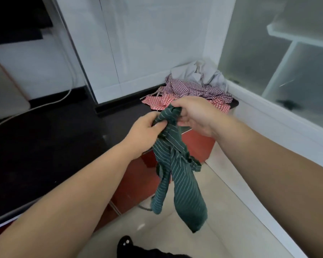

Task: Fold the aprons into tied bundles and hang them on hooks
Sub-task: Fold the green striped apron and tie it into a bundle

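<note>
Green apron: a dark green apron (177,164) with thin pale stripes, bunched into a rope and held in the air in front of the red cabinet; its top is twisted into a lump between the two hands, and two long tails hang down from it above the pale floor.
Left hand: the left hand (145,128) grips the bunched cloth just below the lump, fingers curled round it and thumb pressed on the cloth.
Right hand: the right hand (193,116) holds the top of the lump from the other side, fingers curled over it, close to the left hand.
Other aprons: a loose pile lies behind the hands in the corner, on a dark top; a red checked apron (157,102) is nearest, a purple checked apron (190,87) lies behind it, and a crumpled pale grey cloth (203,73) is at the back.
Cabinet: the red cabinet (197,146) stands under the pile, its glossy front facing the floor (218,211).
Counter: a dark counter (45,146) runs to the left, with a white cable (52,104) lying across it.
Surroundings: white panels (138,43) rise behind the pile and a frosted glass pane (259,53) stands to the right.
Shoe: a black shoe (125,244) shows at the bottom edge.
</note>
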`<action>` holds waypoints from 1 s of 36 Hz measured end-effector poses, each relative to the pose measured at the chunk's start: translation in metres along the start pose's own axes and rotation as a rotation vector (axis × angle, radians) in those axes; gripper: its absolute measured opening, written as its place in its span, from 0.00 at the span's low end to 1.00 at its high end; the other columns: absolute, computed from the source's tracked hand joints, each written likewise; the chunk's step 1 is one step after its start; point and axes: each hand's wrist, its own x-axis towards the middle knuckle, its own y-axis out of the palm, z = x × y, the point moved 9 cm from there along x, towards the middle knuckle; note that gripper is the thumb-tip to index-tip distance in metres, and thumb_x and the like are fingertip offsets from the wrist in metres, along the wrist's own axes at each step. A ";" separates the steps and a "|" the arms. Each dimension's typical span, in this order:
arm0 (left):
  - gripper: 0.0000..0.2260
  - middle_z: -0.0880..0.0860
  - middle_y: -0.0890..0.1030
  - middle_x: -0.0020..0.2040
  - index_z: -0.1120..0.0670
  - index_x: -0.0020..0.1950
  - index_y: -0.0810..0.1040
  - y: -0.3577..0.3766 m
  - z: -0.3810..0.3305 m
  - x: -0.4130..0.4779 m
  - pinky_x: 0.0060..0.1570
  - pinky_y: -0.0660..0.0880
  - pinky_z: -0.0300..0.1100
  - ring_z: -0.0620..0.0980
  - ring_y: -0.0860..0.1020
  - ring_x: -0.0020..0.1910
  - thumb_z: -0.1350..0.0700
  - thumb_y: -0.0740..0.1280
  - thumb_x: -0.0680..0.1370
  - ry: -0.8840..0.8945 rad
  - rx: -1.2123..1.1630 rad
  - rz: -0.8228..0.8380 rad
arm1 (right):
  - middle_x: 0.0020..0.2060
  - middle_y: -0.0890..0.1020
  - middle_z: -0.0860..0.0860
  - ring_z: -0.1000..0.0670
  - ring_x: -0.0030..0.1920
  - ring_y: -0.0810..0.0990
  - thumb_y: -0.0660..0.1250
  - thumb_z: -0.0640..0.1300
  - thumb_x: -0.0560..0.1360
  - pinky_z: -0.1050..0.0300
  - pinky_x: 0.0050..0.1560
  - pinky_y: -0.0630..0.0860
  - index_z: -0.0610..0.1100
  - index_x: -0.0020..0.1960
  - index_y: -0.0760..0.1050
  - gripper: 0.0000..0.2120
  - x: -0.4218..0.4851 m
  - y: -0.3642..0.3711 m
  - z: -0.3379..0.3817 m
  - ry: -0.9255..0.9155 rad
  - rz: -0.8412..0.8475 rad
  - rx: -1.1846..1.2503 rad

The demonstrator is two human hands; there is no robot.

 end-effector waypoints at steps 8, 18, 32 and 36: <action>0.12 0.50 0.82 0.42 0.51 0.54 0.77 -0.020 -0.015 0.001 0.41 0.79 0.40 0.49 0.79 0.41 0.61 0.55 0.83 -0.130 -0.424 0.085 | 0.55 0.72 0.48 0.44 0.54 0.77 0.64 0.32 0.72 0.50 0.48 0.74 0.49 0.72 0.61 0.32 0.010 -0.012 -0.024 0.029 -0.054 -0.286; 0.07 0.52 0.83 0.39 0.56 0.46 0.78 -0.058 -0.013 -0.022 0.41 0.79 0.40 0.50 0.81 0.39 0.62 0.61 0.79 -0.161 -0.306 0.159 | 0.60 0.78 0.46 0.47 0.60 0.77 0.72 0.37 0.70 0.51 0.62 0.73 0.50 0.68 0.69 0.29 0.035 0.067 -0.035 -0.120 0.181 -0.551; 0.03 0.50 0.77 0.36 0.53 0.46 0.77 -0.204 0.047 -0.058 0.28 0.68 0.39 0.47 0.75 0.34 0.54 0.67 0.76 -0.315 0.641 -0.593 | 0.56 0.77 0.41 0.43 0.46 0.74 0.58 0.37 0.77 0.56 0.40 0.66 0.43 0.67 0.70 0.18 0.065 0.041 -0.028 -0.094 -0.300 -0.694; 0.08 0.56 0.80 0.43 0.57 0.52 0.76 -0.224 0.070 -0.069 0.31 0.72 0.43 0.53 0.76 0.35 0.54 0.61 0.79 -0.439 0.470 -0.753 | 0.51 0.74 0.42 0.44 0.40 0.73 0.55 0.38 0.77 0.56 0.33 0.67 0.40 0.71 0.63 0.21 0.076 0.045 -0.046 0.065 -0.297 -0.465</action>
